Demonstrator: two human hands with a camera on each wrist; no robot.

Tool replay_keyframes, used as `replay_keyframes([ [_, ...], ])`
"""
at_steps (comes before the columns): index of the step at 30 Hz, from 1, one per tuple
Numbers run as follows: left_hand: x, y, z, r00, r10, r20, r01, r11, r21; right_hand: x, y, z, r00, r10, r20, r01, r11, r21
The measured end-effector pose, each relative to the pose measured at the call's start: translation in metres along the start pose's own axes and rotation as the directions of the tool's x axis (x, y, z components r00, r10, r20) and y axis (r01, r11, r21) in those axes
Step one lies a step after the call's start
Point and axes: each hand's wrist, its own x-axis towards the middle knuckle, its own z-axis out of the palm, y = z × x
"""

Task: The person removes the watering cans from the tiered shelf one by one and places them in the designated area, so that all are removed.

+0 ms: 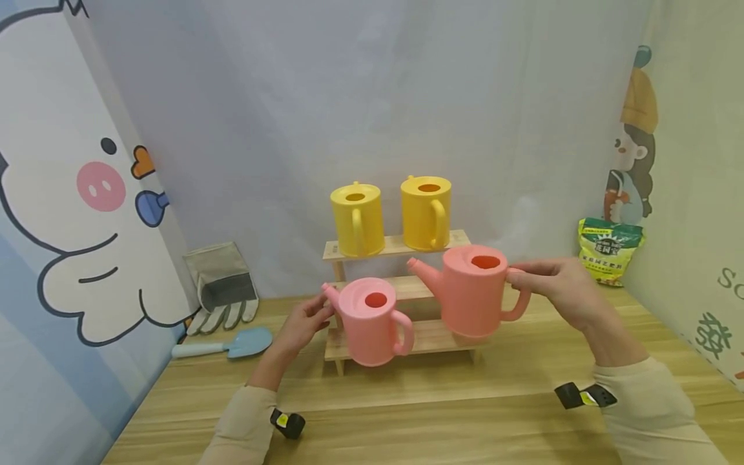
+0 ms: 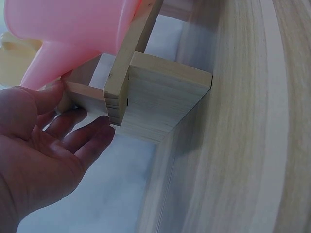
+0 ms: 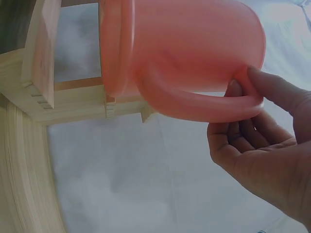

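Two pink watering cans are in front of a tiered wooden stand. My left hand (image 1: 302, 323) is at the spout of the left pink watering can (image 1: 369, 339), thumb and fingers pinching near its tip, partly hidden in the left wrist view. That can overlaps the front of the bottom tier. My right hand (image 1: 566, 287) grips the top of the curved handle of the right pink watering can (image 3: 189, 46), which is tilted slightly, its spout pointing left. Two yellow watering cans (image 1: 361, 223) stand on the top tier of the stand (image 1: 401, 287), handles toward me.
Left of the stand lie a blue hand trowel (image 1: 250, 342) and a pair of grey-white work gloves (image 1: 223, 278) against the back cloth. A green and yellow bag (image 1: 610, 252) stands at the back right. Printed cloth walls enclose the wooden table (image 1: 407, 420).
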Motion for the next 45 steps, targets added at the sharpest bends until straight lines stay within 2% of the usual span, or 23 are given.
replay_keyframes([
  [3, 0.0, 0.001, 0.0, 1.0, -0.002, -0.001, 0.002, 1.0, 0.001, 0.0, -0.001, -0.004, 1.0, 0.004, -0.029, -0.004, 1.0, -0.003],
  [7, 0.001, 0.002, 0.0, 1.0, -0.005, -0.003, 0.005, 1.0, 0.005, -0.002, -0.002, -0.01, 0.995, -0.031, -0.092, 0.031, 0.999, 0.007],
  [11, 0.0, 0.002, 0.0, 1.0, -0.003, 0.0, 0.003, 1.0, 0.007, -0.004, -0.002, -0.015, 0.987, -0.083, -0.138, 0.095, 0.992, 0.086],
  [14, 0.0, 0.001, -0.001, 1.0, -0.001, 0.004, 0.001, 1.0, 0.003, -0.004, -0.001, -0.021, 0.982, -0.117, -0.149, 0.15, 0.961, 0.232],
  [18, 0.0, 0.0, -0.001, 1.0, 0.003, 0.006, -0.003, 1.0, -0.006, -0.006, 0.0, -0.029, 0.971, -0.172, -0.168, 0.225, 0.895, 0.385],
  [20, 0.0, 0.0, -0.001, 1.0, 0.004, 0.007, -0.004, 1.0, -0.009, -0.007, 0.001, -0.034, 0.964, -0.189, -0.185, 0.251, 0.88, 0.405],
  [24, 0.0, 0.0, 0.0, 1.0, 0.004, 0.007, -0.004, 1.0, -0.009, -0.011, 0.0, -0.046, 0.962, -0.164, -0.216, 0.243, 0.875, 0.418],
  [28, 0.0, 0.001, 0.0, 1.0, 0.007, 0.003, -0.007, 1.0, -0.005, -0.016, -0.001, -0.058, 0.961, -0.105, -0.254, 0.21, 0.879, 0.429],
  [31, -0.001, 0.001, 0.0, 1.0, 0.009, -0.001, -0.009, 1.0, 0.0, -0.019, -0.001, -0.064, 0.95, -0.064, -0.305, 0.193, 0.888, 0.416],
  [35, -0.001, 0.0, 0.0, 1.0, 0.014, -0.006, -0.014, 1.0, 0.006, -0.02, -0.002, -0.068, 0.935, -0.019, -0.353, 0.181, 0.882, 0.434],
  [40, 0.0, -0.001, 0.0, 1.0, 0.013, -0.013, -0.013, 1.0, 0.011, -0.018, 0.002, -0.063, 0.89, 0.041, -0.454, 0.108, 0.949, 0.298],
  [42, 0.0, -0.002, -0.001, 1.0, 0.013, -0.009, -0.012, 1.0, 0.01, -0.014, 0.006, -0.058, 0.872, 0.053, -0.487, 0.089, 0.96, 0.265],
  [45, 0.0, -0.003, -0.001, 1.0, 0.011, -0.006, -0.011, 1.0, 0.001, -0.006, 0.015, -0.05, 0.865, 0.071, -0.498, 0.068, 0.964, 0.256],
])
